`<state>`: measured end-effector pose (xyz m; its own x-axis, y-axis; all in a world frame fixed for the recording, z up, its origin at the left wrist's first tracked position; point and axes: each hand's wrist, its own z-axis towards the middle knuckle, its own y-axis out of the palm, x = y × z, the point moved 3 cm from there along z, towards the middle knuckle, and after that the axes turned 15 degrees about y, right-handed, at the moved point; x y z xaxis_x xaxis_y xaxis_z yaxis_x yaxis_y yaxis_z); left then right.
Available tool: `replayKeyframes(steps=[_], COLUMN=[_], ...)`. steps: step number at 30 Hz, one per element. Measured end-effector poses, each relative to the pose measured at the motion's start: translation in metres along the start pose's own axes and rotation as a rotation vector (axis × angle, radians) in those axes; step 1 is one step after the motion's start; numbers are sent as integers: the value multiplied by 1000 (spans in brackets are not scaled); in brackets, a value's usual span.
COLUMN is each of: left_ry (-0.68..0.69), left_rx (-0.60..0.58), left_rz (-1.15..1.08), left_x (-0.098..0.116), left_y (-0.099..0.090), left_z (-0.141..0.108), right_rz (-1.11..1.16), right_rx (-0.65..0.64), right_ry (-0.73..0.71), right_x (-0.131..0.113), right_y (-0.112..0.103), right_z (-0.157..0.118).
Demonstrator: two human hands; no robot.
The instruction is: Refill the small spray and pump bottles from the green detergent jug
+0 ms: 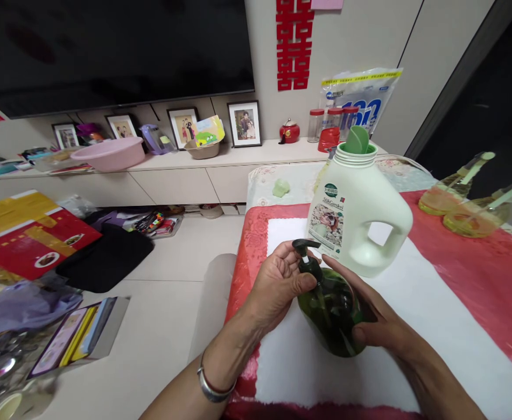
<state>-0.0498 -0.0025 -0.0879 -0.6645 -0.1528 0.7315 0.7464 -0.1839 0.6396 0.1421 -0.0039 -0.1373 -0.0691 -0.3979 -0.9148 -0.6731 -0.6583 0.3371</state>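
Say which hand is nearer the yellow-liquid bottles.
Right. Right hand, on the dark bottle, is left of the yellow-liquid bottles; left hand, at the pump, farther left.

The clearest word I can see is on the big pale green jug [382, 195]: its front label [326, 224] reads "SilkGarden" in dark letters, just above the printed picture. Higher on that label sits a dark green badge [330, 190] with light Chinese characters, too small for me to make out surely; the fine print lower down is a blur. Over by the wall, a plastic bag [372, 93] shows a large blue "100", partly hidden by a red jar lid [350, 109], and tiny print runs along its yellow strip [361, 76]. On the wall, a red paper cutout [294, 49] repeats the double-happiness sign, "囍", in a column.
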Motion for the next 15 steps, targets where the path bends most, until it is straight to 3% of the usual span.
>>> replayKeyframes(steps=[8,15], left_ry=[-21,2], left_rx=[-125,45], left_rz=[-26,-14], left_x=[6,-2], left_y=[2,0], left_z=[0,3], right_rz=[2,-17], right_rx=[-50,-5], right_ry=[-68,6], right_x=[-13,2], right_y=[9,-1], right_z=[4,1])
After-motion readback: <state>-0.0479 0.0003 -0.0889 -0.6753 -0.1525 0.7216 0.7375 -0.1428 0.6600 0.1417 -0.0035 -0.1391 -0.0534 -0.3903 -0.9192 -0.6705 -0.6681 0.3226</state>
